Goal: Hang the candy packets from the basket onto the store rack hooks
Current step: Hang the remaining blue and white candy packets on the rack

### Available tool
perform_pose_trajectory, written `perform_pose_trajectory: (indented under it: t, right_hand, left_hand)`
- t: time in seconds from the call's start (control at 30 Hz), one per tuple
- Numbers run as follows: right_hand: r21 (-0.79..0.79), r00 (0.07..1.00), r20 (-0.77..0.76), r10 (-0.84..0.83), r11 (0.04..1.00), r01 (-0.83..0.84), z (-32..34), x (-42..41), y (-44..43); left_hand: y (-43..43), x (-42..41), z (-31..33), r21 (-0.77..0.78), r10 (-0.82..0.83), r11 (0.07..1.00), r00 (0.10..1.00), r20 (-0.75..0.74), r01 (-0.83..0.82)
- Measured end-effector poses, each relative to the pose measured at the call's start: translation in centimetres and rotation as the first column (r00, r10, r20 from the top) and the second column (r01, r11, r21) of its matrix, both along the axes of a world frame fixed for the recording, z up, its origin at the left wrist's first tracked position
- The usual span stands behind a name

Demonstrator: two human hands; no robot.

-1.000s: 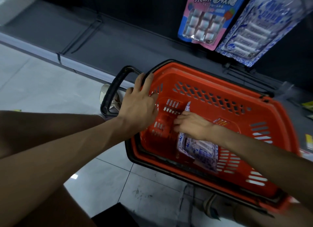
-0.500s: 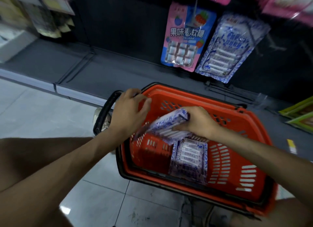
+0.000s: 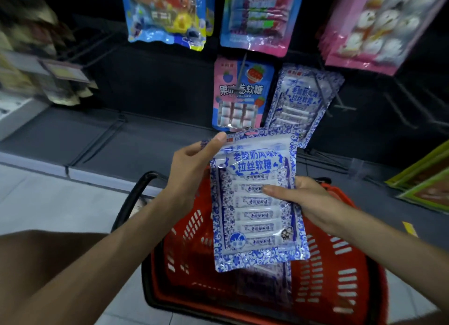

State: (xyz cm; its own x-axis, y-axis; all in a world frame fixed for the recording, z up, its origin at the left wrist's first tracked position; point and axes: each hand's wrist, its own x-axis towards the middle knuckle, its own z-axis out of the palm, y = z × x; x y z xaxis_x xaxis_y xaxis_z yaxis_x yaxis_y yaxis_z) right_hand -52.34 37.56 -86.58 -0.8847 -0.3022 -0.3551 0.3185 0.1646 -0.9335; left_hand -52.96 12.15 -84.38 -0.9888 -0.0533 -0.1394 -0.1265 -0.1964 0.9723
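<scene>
I hold a blue-and-white candy packet (image 3: pixel 255 210) upright above the red basket (image 3: pixel 340 271). My left hand (image 3: pixel 192 164) pinches its upper left corner with the thumb on the front. My right hand (image 3: pixel 298 196) grips its right edge at mid-height, thumb across the front. Another blue-and-white packet (image 3: pixel 264 278) lies in the basket, mostly hidden behind the held one. On the rack just above hangs a matching blue-and-white packet (image 3: pixel 303 101) on a hook, next to a pink-and-blue packet (image 3: pixel 240 94).
More candy bags hang higher up: a blue one (image 3: pixel 165 14), a pink-blue one (image 3: pixel 257 18) and a pink one (image 3: pixel 374 26). Bare wire hooks (image 3: pixel 408 106) stick out at the right. A dark base shelf (image 3: pixel 121 140) runs under the rack. Green boxes (image 3: pixel 422 186) sit at the right.
My right hand lifted the packet out of the basket and turned it upright. My left hand left the basket rim and took the packet's top corner. The view tilted up toward the rack.
</scene>
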Motion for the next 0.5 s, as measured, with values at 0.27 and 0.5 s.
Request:
perform_pose_trajectory:
  t: [0.27,0.5]
  right_hand:
    - [0.009,0.997,0.078,-0.014,1.0,0.013,-0.7,0.4,2.6]
    - [-0.145,0.987,-0.008,-0.161,0.977,0.158,0.6,0.5,4.9]
  left_hand:
    - [3.9,-1.5,-0.2,-0.056,-0.004,0.998,0.998,0.056,0.007]
    - [7.3,-0.8,0.0,-0.102,-0.109,0.988,0.992,0.07,0.116]
